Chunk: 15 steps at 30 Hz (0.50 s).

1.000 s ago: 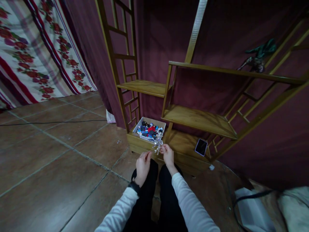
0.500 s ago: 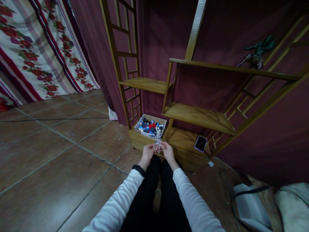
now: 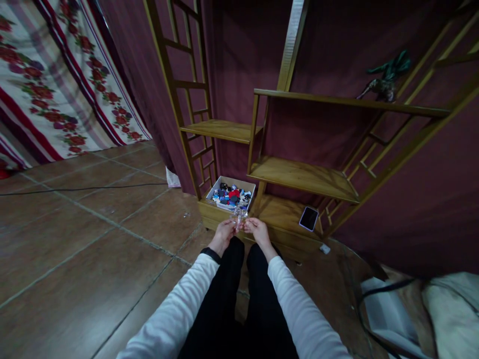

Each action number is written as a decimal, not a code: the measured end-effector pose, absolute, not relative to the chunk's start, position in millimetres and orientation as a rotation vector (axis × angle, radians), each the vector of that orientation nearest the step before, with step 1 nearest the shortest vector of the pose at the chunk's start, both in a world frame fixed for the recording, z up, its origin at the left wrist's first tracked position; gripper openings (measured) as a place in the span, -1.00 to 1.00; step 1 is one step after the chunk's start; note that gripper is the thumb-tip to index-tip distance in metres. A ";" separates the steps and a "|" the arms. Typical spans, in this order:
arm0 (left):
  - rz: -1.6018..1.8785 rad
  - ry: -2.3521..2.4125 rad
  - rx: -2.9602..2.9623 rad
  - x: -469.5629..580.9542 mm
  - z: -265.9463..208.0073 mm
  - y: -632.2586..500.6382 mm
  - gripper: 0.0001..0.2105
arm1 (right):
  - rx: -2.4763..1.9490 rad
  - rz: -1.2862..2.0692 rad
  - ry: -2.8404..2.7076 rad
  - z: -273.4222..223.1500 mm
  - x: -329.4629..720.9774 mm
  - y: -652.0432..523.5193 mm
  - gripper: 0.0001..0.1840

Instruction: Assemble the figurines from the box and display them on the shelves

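Observation:
Between my two hands is a small, clear, crinkled plastic bag (image 3: 238, 214), held just in front of the box's near edge. My left hand (image 3: 223, 234), with a black band at the wrist, pinches its left side. Closed at the fingertips, my right hand (image 3: 258, 230) grips the right side. Whether anything lies inside the plastic is too small to tell. Just beyond stands a shallow white cardboard box (image 3: 252, 188) full of small red, blue, black and white pieces (image 3: 232, 194).
A wooden shelf unit (image 3: 303, 177) rises ahead, with a dark-screened phone or tablet (image 3: 309, 218) on its low board and a green figurine (image 3: 387, 77) higher up. Clear scraps (image 3: 186, 214) lie on the tiled floor at left. A pale bag (image 3: 451, 311) sits at lower right.
Both hands and the clear plastic have shifted slightly left, and my hands are a little further apart. The view has turned slightly to the right.

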<state>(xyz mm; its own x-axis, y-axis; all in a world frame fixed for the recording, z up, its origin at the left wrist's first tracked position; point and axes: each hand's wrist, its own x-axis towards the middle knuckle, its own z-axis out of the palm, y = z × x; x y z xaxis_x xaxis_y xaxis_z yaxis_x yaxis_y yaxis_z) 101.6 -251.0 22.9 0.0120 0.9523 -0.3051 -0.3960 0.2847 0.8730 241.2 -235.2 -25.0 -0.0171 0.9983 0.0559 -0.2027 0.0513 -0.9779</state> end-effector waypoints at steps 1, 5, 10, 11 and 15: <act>1.194 1.077 0.662 99.8 20.6 -252.1 -0.83 | -1.004 1.271 -1.076 -25.1 241.8 -235.0 -0.62; 1.369 1.270 0.746 95.6 9.0 -255.6 -0.76 | -1.022 1.198 -0.972 -25.5 244.1 -233.7 -0.60; 1.503 1.392 1.182 99.6 3.7 -251.6 -0.76 | -1.122 1.089 -1.022 -22.9 244.4 -234.4 -0.60; 1.501 1.394 1.254 101.0 2.7 -249.8 -0.76 | -1.146 1.063 -1.047 -21.9 244.0 -235.1 -0.60; 1.452 1.476 1.343 104.3 -6.0 -240.6 -0.78 | -1.224 0.959 -1.179 -18.5 241.9 -238.3 -0.64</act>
